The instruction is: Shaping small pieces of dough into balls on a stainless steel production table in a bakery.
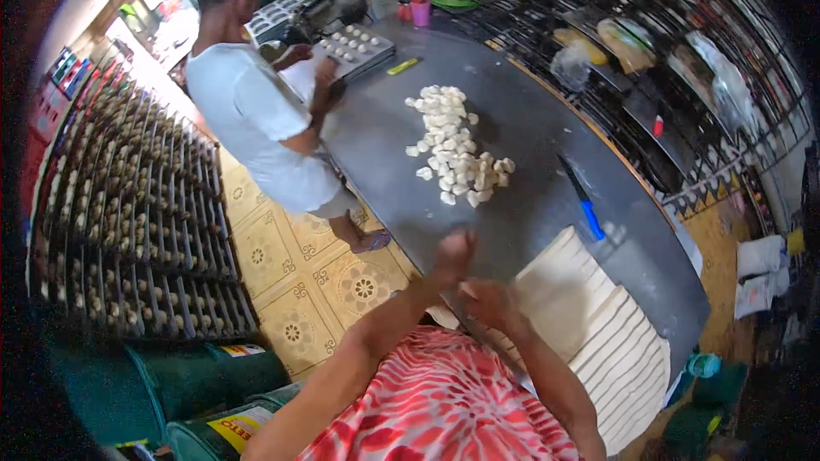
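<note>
My left hand (pixel 454 254) is over the near edge of the dark grey table, smeared by motion, so its fingers do not read clearly. Closer to my body is my right hand (pixel 489 304), also blurred, beside a wide pale sheet of dough (pixel 559 277). Whether either hand holds a small piece is not visible. Dark parallel lines mark the dough's nearer part (pixel 619 354) into long strips. Beyond my hands lies a loose heap of small white dough pieces (pixel 453 149). A knife with a blue handle (pixel 589 215) rests to the right of the heap.
At the table's left side a co-worker (pixel 248 111) stands by a tray of dough balls (pixel 352 49). A yellow tool (pixel 401 67) lies near that tray. Loaded racks (pixel 137 213) fill the left; metal shelving (pixel 632 77) lines the right. Green bins (pixel 196 384) stand at lower left.
</note>
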### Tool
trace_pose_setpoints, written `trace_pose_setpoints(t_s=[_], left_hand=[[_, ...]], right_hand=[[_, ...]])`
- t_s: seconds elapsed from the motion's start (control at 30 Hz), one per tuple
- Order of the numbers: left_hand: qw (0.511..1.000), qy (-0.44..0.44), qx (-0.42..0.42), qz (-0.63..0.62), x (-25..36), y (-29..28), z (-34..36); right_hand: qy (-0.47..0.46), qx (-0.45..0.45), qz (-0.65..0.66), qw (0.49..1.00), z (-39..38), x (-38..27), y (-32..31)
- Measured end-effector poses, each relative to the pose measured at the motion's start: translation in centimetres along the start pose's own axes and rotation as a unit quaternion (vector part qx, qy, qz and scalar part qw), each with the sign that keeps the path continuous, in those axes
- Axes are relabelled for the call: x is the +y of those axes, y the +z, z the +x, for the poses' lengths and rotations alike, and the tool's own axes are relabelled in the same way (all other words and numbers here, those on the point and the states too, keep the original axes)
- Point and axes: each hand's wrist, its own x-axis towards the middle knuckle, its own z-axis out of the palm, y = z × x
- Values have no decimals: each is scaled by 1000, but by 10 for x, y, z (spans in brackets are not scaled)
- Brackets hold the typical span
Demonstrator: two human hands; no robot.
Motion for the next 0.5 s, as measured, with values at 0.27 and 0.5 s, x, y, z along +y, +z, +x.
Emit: trace_pose_setpoints(t_s=[0.27,0.5], left_hand=[[899,276,-263,215,-9,-27,-24],[974,58,-218,-22,18,-43,-63]], right_hand=[[-33,173,-119,977,8,6,12],[-24,146,-97,984,-16,-11,17]])
